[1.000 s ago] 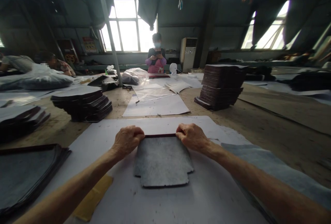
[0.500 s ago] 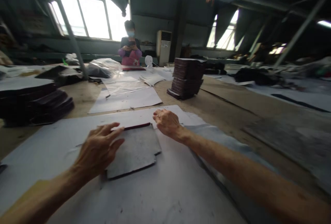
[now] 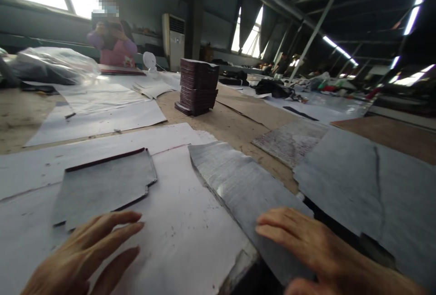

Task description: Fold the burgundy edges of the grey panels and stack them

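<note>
My left hand (image 3: 91,252) has its fingers apart and holds nothing, at the lower left, just in front of a flat grey piece (image 3: 109,186) with dark red folded edges. That piece lies on white paper (image 3: 190,222). At the lower right, my right hand (image 3: 306,245) is over a long grey-blue strip of sheet material (image 3: 235,181), its fingertips at the strip's surface. The fingers of this hand are extended, with the thumb partly cut off by the bottom edge.
Behind the paper stands a tall stack of dark red pieces (image 3: 198,87). Larger grey sheets (image 3: 344,177) lie at the right. Plastic bags (image 3: 57,65) and a small white fan (image 3: 149,61) are farther back. A person (image 3: 114,42) stands across the table.
The view has swung to the right. My right hand has left the far edge of the grey piece and moved to the strip; my left hand has drawn back from the piece.
</note>
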A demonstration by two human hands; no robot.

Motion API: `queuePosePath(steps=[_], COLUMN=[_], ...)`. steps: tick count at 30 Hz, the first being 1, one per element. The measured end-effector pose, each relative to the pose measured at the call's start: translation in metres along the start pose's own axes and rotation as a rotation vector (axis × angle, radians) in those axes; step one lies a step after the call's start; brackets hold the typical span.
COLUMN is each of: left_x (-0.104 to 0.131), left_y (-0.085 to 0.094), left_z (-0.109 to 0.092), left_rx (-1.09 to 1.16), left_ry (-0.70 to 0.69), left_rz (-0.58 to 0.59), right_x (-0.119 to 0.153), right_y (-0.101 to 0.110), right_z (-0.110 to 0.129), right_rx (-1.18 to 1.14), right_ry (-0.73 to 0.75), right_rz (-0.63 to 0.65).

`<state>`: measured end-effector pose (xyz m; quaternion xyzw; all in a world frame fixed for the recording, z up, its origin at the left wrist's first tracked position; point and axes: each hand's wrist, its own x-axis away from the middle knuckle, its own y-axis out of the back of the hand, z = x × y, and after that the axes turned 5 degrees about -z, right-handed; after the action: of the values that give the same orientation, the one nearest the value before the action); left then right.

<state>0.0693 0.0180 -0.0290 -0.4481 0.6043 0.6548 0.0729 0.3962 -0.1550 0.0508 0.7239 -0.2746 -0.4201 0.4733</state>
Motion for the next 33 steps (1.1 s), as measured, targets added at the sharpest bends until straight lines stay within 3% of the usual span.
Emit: queuePosePath(steps=[4,9,15,19,22,24,27,31,33], left_x=[-0.024,-0.041,-0.042,-0.044,-0.042,-0.042,-0.048,-0.062,-0.068], left_y=[-0.005,-0.006,-0.011,-0.014,-0.020,-0.027,-0.036,-0.042,-0.045], left_z=[-0.046,-0.088,-0.117,-0.126,-0.128,-0.130,-0.135,-0.145,-0.148], left_rx=[0.146,0.281,0.416,0.474,0.482,0.474,0.419,0.388,0.396], left_ry=[-0.069,-0.109,-0.109,-0.120,-0.099,-0.139,-0.288,-0.434,-0.432], left_rz=[0.006,0.141,0.298,0.296,0.294,0.208,0.074,0.141,0.132], right_x=[0.028,0.031,0.034,0.040,0.038,0.033,0.023,0.017,0.015], right_y=[-0.004,-0.014,-0.020,-0.034,-0.036,-0.031,-0.020,-0.010,-0.009], right_z=[0.012,0.012,0.021,0.027,0.026,0.021,0.011,-0.001,-0.003], right_rx=[0.059,-0.160,-0.065,-0.038,-0.156,-0.282,-0.558,-0.830,-0.811], right_ry=[-0.007,-0.082,-0.074,-0.081,-0.249,-0.390,-0.583,-0.847,-0.913], right_rz=[0.049,-0.093,-0.112,-0.272,-0.366,-0.377,-0.258,-0.013,-0.017])
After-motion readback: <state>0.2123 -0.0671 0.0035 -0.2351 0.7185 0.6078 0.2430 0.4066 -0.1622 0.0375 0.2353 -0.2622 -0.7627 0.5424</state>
